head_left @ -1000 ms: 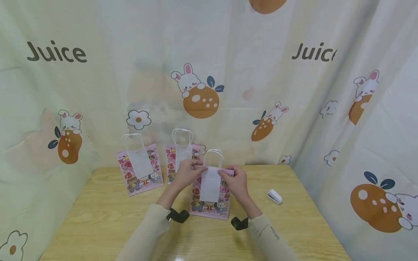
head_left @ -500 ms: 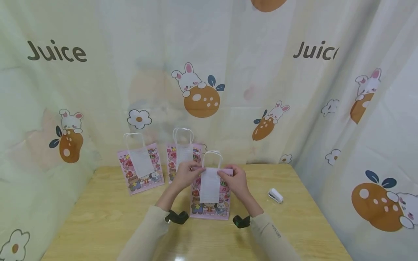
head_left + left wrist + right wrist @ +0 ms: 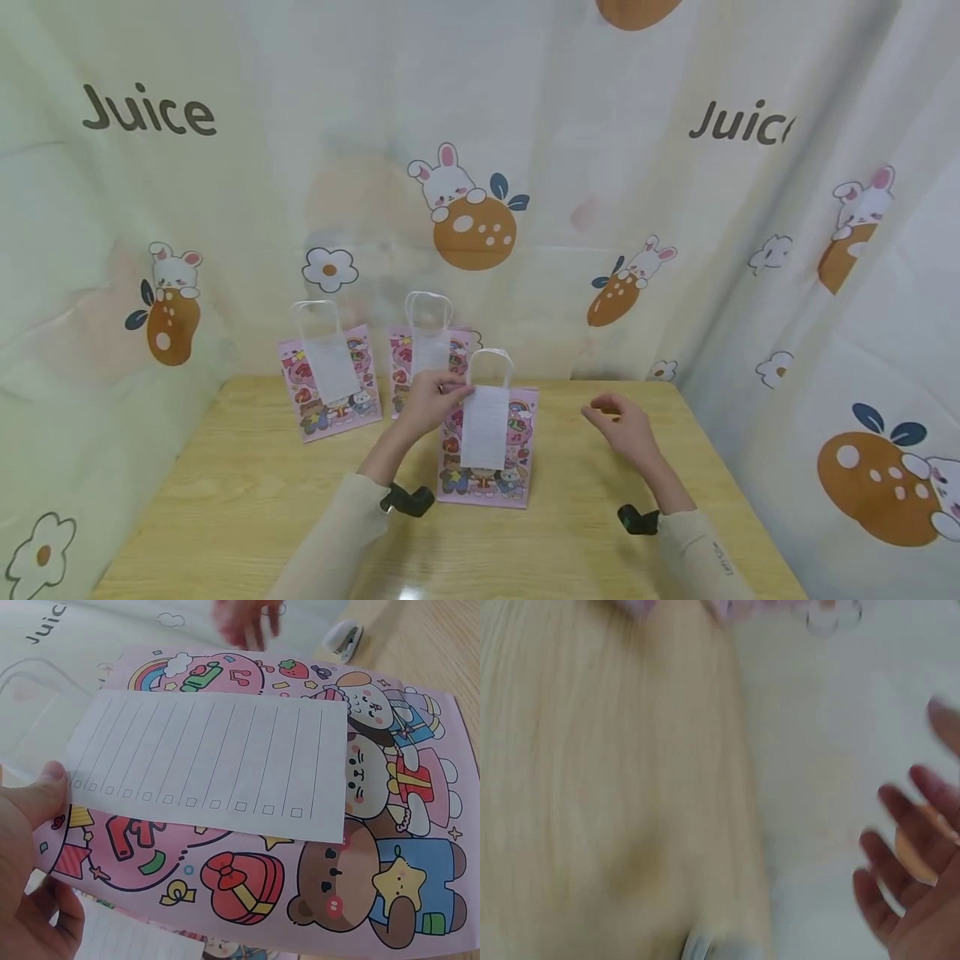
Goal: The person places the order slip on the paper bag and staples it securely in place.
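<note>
A pink gift bag with cartoon animals and white handles stands at the middle of the table. Against its front lies a white paper slip printed with lines and small check boxes. My left hand pinches the slip and the bag's top edge together, thumb in front. Well to the right of the bag, my right hand is in the air with nothing in it, fingers apart in its wrist view. A small white stapler lies near that hand; my right arm hides it in the head view.
Two similar pink bags, one at the left and one behind the middle, each carry a white slip. A printed curtain hangs round the back and sides of the wooden table.
My right hand has let go of the bag's top right corner and moved right, over toward the stapler. My left hand keeps its pinch on the slip and bag.
</note>
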Tool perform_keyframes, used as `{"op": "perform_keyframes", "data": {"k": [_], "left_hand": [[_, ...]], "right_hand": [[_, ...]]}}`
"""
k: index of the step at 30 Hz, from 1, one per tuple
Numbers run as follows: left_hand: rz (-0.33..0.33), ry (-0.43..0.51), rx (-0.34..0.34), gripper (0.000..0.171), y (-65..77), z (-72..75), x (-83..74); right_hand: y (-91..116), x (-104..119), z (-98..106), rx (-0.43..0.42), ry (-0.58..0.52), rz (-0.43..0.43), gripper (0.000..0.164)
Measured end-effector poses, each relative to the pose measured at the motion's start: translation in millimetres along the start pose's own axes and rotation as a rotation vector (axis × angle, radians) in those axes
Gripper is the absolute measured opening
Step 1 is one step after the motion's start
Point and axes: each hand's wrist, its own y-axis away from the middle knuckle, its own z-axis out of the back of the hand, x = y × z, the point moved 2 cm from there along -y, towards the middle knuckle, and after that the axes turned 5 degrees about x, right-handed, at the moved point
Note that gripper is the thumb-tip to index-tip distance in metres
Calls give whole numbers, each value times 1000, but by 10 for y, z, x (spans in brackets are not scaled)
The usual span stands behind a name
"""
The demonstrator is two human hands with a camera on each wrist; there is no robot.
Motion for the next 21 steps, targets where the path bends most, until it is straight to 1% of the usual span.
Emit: {"op": "perform_keyframes", "data": {"k": [2, 4, 7, 9, 12, 15, 17, 21], "left_hand": [[10, 2, 9, 8, 3, -4, -2], [13, -1, 15, 8, 5, -5, -7], [9, -13, 13, 7, 7, 2, -14], [4, -24, 7, 6, 10, 9, -14], [1, -34, -4, 6, 26, 23, -7], [2, -26, -14, 7, 52, 36, 0], [3, -28, -21, 7, 71, 46, -1], [12, -39, -22, 7, 102, 57, 0]], "right_hand": [[72, -203, 103, -28, 78, -44, 41], [141, -390, 178, -49, 133, -97, 46], [239, -585, 243, -35, 158, -160, 56], [293, -667, 257, -8, 148, -192, 62], [338, -751, 252, 31, 147, -213, 68], [353, -820, 218, 43, 159, -220, 65], [352, -858, 189, 32, 170, -220, 63], [354, -939, 132, -24, 182, -236, 56]]}}
